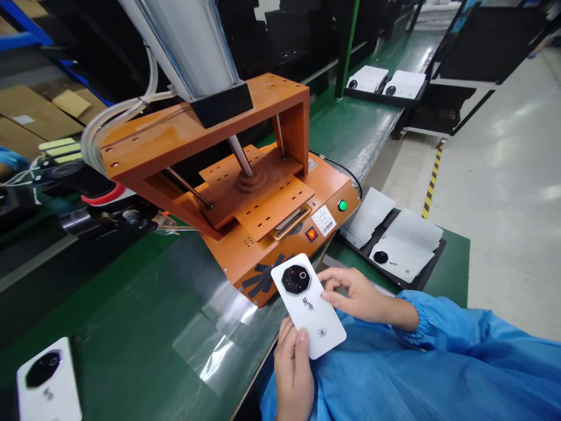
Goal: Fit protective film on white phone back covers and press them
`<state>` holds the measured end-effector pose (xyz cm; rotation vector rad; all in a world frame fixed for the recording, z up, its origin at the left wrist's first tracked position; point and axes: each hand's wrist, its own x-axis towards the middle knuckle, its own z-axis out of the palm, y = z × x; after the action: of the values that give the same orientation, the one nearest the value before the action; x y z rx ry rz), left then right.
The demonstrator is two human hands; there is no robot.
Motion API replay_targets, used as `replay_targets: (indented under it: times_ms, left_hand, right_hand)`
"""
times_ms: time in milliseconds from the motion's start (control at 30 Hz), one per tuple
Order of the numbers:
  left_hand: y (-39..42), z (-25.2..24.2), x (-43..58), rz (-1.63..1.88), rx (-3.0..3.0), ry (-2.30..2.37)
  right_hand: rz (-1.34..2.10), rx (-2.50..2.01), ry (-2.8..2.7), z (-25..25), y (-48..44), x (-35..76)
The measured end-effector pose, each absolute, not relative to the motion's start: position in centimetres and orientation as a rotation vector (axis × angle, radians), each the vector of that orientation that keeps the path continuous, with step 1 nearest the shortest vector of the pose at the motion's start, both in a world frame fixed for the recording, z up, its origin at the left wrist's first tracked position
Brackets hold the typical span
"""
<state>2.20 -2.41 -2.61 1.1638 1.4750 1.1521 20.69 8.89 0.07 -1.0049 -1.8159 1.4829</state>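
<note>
A white phone back cover [322,313], with a black octagonal camera area and dark printed marks, is held tilted above the front edge of the bench. My left hand [294,368] grips its lower left edge, thumb on the printed face and fingers behind. At the upper right edge, my right hand [357,295] pinches the cover between thumb and fingers. Just beyond it stands an orange press [280,245] with a lit green button [342,205] and a lit red switch [311,234]. Whether the cover is part of a whole phone, I cannot tell.
Another white phone back cover [49,386] lies at the bench's left. To the right, a black tray [397,280] bears white sheets and one cover. A second black tray [381,98] with two covers sits farther back. Transparent film [205,351] lies on the green bench [131,327].
</note>
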Motion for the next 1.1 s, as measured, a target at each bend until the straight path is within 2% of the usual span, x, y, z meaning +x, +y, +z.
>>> replay_targets:
  times_ms: [400,567,733,1100]
  left_hand:
    - [-2.7,-3.0,2.2,1.102,1.261,1.474]
    - [-2.9,-3.5,2.1,0.960,1.499,1.445]
    - [-3.2,-4.2,1.3,0.869,1.684,1.448]
    - [-3.5,-3.9,1.2,0.866,1.388,1.437]
  right_hand:
    - [1.581,-1.053,-1.740,-0.9,8.5,21.1]
    - [1.632,-1.205,-1.466,-1.3,9.2,20.8]
    - [1.574,-1.297,-1.524,-1.9,9.5,20.5]
    - [1.584,-1.269,-1.627,-1.2,9.4,20.3]
